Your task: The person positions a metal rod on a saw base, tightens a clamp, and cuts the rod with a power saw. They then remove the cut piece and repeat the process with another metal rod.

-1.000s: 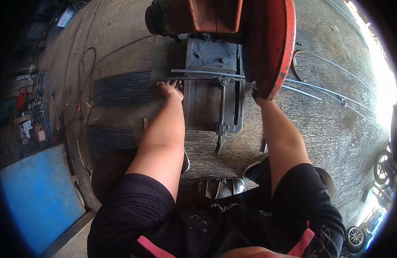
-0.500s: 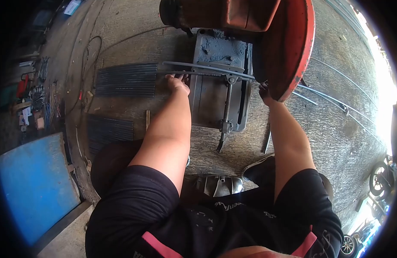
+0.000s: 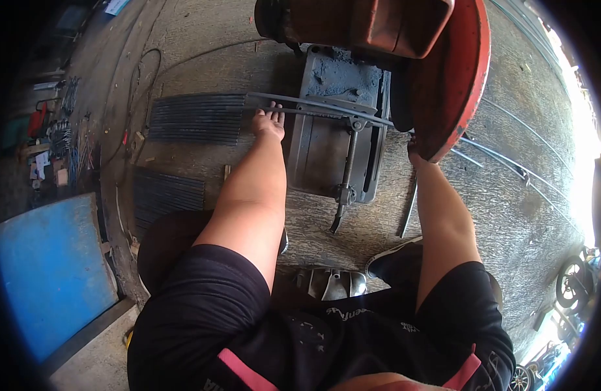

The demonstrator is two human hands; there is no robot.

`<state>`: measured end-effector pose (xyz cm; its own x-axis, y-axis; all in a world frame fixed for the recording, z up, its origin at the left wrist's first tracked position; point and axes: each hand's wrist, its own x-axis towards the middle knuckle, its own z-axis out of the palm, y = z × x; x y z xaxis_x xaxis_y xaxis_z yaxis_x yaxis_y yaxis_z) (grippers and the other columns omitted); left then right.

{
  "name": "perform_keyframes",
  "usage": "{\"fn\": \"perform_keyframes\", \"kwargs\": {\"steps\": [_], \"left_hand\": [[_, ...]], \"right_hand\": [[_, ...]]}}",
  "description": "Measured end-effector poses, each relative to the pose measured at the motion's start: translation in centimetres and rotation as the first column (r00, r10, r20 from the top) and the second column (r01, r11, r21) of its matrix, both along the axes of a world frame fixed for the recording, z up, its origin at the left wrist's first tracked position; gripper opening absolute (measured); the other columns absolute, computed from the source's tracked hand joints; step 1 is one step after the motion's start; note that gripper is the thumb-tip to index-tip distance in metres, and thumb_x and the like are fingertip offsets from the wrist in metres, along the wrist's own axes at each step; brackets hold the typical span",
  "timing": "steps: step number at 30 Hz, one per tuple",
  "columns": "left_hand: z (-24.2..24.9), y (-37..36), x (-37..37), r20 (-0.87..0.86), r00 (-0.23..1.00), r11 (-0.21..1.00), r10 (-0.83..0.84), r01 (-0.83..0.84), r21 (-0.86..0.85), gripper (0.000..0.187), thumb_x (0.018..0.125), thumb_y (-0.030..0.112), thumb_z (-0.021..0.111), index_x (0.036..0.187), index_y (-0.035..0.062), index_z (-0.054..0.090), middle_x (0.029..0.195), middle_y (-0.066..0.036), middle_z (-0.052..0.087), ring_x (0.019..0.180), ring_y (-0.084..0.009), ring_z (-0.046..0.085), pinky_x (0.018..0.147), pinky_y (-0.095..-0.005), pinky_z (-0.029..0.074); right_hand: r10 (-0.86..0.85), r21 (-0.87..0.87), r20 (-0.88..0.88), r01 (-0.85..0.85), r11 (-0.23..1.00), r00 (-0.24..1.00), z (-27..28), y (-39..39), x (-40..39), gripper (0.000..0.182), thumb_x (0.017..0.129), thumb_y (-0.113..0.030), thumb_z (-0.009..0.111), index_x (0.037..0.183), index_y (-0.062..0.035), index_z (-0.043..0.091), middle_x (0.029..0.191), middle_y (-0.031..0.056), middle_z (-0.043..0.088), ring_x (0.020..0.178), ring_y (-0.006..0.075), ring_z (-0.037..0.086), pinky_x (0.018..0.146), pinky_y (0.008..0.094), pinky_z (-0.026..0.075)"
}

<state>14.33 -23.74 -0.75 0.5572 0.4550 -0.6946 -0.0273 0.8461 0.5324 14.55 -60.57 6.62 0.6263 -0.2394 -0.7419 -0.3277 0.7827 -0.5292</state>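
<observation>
A: Bottom of frame: black shorts, a shoe (image 3: 391, 260) lower right of centre, concrete floor (image 3: 496, 215).

B: Left hand?

A: Left hand (image 3: 269, 122), upper centre, fingers spread flat on the thin metal rods (image 3: 313, 107) lying across the chop saw's grey base (image 3: 333, 150). Pressing, not clenched.

B: Right hand?

A: Right hand (image 3: 414, 153), right of centre, mostly hidden behind the red blade guard (image 3: 447, 78); grip cannot be told.

B: Around it?

A: Vise screw (image 3: 346, 176) runs down the base's middle. Two stacks of dark cut rods (image 3: 196, 117) lie left of the hand. Blue panel (image 3: 49, 274) lower left; long bent rods (image 3: 522, 163) trail off right.
</observation>
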Motion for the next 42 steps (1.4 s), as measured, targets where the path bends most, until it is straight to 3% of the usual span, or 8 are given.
{"fn": "perform_keyframes", "kwargs": {"steps": [7,13,23,26,29,33,39,42], "left_hand": [[-1.0,-1.4,-0.4,-0.060,0.991,0.985,-0.122,0.128,0.115,0.037,0.100,0.033,0.029,0.131,0.0143,0.037,0.128,-0.010,0.050,0.114,-0.0283,0.051,0.102,-0.0418,0.037],[-1.6,-1.6,0.2,-0.119,0.979,0.958,-0.163,0.186,0.218,0.020,0.098,0.023,0.037,0.105,0.0078,0.050,0.117,-0.014,0.056,0.110,-0.0296,0.053,0.092,-0.0425,0.044],[1.1,-0.5,1.1,-0.161,0.979,0.966,-0.126,0.158,0.204,0.040,0.099,0.019,0.036,0.135,0.0031,0.033,0.137,-0.020,0.037,0.121,-0.0345,0.045,0.101,-0.0437,0.042],[1.0,0.1,1.5,-0.197,0.973,0.964,-0.120,0.162,0.211,0.039,0.099,0.025,0.036,0.130,0.0012,0.038,0.135,-0.019,0.041,0.117,-0.0312,0.049,0.099,-0.0395,0.046],[0.9,0.3,2.0,-0.207,0.975,0.974,-0.082,0.122,0.189,0.037,0.099,0.023,0.037,0.130,0.0027,0.039,0.134,-0.019,0.042,0.117,-0.0312,0.050,0.099,-0.0400,0.046],[1.3,0.4,2.2,-0.129,0.992,0.994,0.017,-0.004,0.105,0.035,0.098,0.020,0.039,0.130,0.0048,0.039,0.124,-0.018,0.051,0.111,-0.0312,0.054,0.098,-0.0411,0.046],[0.9,0.6,2.6,-0.145,0.988,0.985,0.051,-0.026,0.168,0.036,0.097,0.025,0.043,0.120,-0.0037,0.044,0.109,-0.020,0.056,0.099,-0.0302,0.060,0.088,-0.0400,0.054],[1.6,0.3,2.7,-0.165,0.983,0.977,0.086,-0.050,0.208,0.035,0.097,0.024,0.044,0.118,-0.0053,0.044,0.106,-0.019,0.057,0.094,-0.0293,0.062,0.085,-0.0396,0.056]], "right_hand": [[0.233,0.087,0.014,-0.234,0.968,0.972,-10.3,-1.5,1.5,0.035,0.093,-0.023,0.046,0.119,0.0007,0.042,0.111,0.0116,0.049,0.101,0.0247,0.050,0.087,0.0347,0.041],[0.306,0.137,0.080,-0.315,0.939,0.949,-12.2,-0.9,1.2,0.024,0.093,-0.028,0.047,0.106,-0.0077,0.045,0.094,0.0055,0.048,0.084,0.0180,0.048,0.072,0.0298,0.040],[0.241,0.204,0.258,-0.297,0.933,0.936,-11.5,-1.8,1.6,0.015,0.093,-0.028,0.048,0.093,-0.0129,0.044,0.078,0.0032,0.045,0.065,0.0144,0.045,0.057,0.0263,0.039],[0.380,-0.061,0.126,-0.375,0.925,0.916,-6.6,-0.3,1.0,0.015,0.093,-0.026,0.046,0.090,-0.0123,0.041,0.077,0.0041,0.045,0.063,0.0154,0.045,0.055,0.0261,0.039],[0.221,0.132,0.082,-0.230,0.964,0.972,-6.3,-0.4,1.3,0.017,0.092,-0.025,0.046,0.085,-0.0126,0.038,0.073,0.0038,0.041,0.060,0.0145,0.042,0.053,0.0263,0.038],[0.535,-0.145,-0.018,-0.532,0.834,0.844,-9.4,-1.5,2.2,0.033,0.094,-0.028,0.040,0.117,-0.0057,0.049,0.112,0.0070,0.053,0.102,0.0194,0.051,0.086,0.0310,0.041],[0.356,-0.055,0.028,-0.354,0.934,0.934,-2.6,-0.4,0.9,0.034,0.092,-0.019,0.046,0.113,0.0068,0.054,0.105,0.0156,0.061,0.093,0.0249,0.061,0.080,0.0350,0.050],[0.435,0.063,0.104,-0.443,0.895,0.894,-8.5,-1.7,1.9,0.030,0.092,-0.017,0.046,0.112,0.0055,0.054,0.096,0.0167,0.064,0.079,0.0246,0.063,0.070,0.0330,0.052]]}}
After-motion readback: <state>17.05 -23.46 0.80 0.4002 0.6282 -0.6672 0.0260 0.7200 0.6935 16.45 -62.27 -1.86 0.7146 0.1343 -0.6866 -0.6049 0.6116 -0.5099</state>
